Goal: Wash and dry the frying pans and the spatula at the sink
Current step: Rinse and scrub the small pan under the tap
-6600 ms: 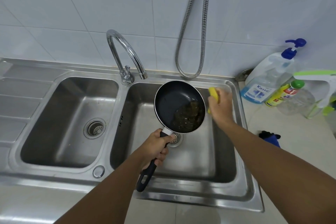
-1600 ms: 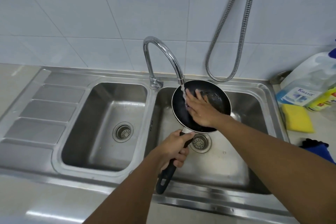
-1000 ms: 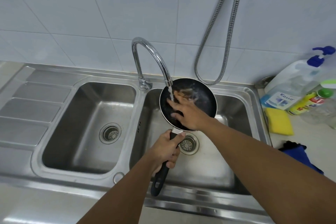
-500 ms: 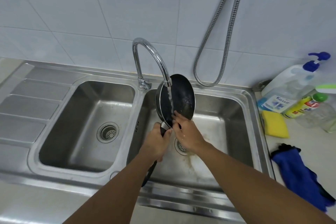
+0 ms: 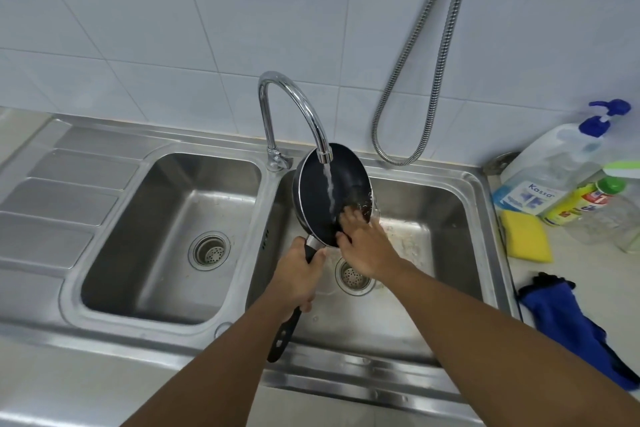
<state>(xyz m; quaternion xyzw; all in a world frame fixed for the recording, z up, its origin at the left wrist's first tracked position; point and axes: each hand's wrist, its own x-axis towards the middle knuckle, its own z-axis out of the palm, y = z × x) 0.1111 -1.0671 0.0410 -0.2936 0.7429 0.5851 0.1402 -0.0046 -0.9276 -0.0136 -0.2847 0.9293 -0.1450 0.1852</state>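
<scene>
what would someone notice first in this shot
A black frying pan is held tilted under the running tap, over the right basin of the sink. The left hand grips its handle while the bare right hand touches its inside; the yellow sponge lies on the counter to the right.

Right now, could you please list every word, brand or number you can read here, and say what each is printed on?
"Kassa": on the blue-and-white label of the pump bottle at the far right.
Smaller print below it on that label: too small to read.
Red-and-white print on the yellow bottle beside it: too blurred to read.
No other text shows.
</scene>
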